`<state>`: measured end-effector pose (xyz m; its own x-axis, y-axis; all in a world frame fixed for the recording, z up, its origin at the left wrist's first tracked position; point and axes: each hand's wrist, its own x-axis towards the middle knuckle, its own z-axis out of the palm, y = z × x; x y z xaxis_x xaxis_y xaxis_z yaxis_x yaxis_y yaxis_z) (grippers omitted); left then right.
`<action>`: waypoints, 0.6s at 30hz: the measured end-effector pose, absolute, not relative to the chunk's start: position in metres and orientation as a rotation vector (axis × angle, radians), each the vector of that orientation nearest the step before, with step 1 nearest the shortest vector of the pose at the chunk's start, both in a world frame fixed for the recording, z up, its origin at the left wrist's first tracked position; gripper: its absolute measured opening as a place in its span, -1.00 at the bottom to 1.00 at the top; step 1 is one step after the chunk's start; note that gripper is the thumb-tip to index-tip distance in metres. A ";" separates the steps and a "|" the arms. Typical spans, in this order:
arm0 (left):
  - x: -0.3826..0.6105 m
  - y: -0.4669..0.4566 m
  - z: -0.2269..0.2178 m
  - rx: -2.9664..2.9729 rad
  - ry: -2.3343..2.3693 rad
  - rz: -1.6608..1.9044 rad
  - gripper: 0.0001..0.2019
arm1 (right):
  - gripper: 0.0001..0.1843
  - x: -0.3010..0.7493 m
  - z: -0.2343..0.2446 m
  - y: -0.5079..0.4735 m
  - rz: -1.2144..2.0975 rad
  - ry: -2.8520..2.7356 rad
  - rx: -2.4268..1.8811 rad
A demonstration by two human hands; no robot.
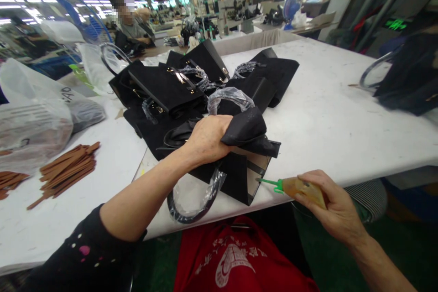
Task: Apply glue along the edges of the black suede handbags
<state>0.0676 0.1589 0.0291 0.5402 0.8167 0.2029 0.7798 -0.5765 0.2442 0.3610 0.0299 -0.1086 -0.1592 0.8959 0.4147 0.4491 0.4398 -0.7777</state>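
My left hand (pixel 208 139) is closed on the folded-back flap of a black suede handbag (pixel 239 171) that lies at the near edge of the white table (pixel 335 123). The bag's plastic-wrapped handle (pixel 191 203) hangs over the table edge. My right hand (pixel 328 200) grips a small amber glue bottle (pixel 301 188) with a green nozzle. The nozzle tip touches the bag's exposed inner edge. Behind lies a pile of more black handbags (pixel 191 82) with wrapped handles.
Brown leather strips (pixel 66 169) lie at the left beside clear plastic bags (pixel 30 123). Another black bag (pixel 410 77) sits at the far right. A person sits at a far table beyond a blue fan (pixel 78 13). A red apron (pixel 236 255) covers my lap.
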 end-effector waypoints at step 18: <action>0.069 0.156 0.035 2.598 1.430 0.432 -0.87 | -0.65 0.358 -0.102 0.024 0.577 -1.952 -1.024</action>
<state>0.0686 0.1561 0.0350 0.5059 0.8437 0.1795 0.8021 -0.5367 0.2620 0.3577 0.0241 -0.1019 -0.3165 0.8279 0.4631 0.4430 0.5607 -0.6996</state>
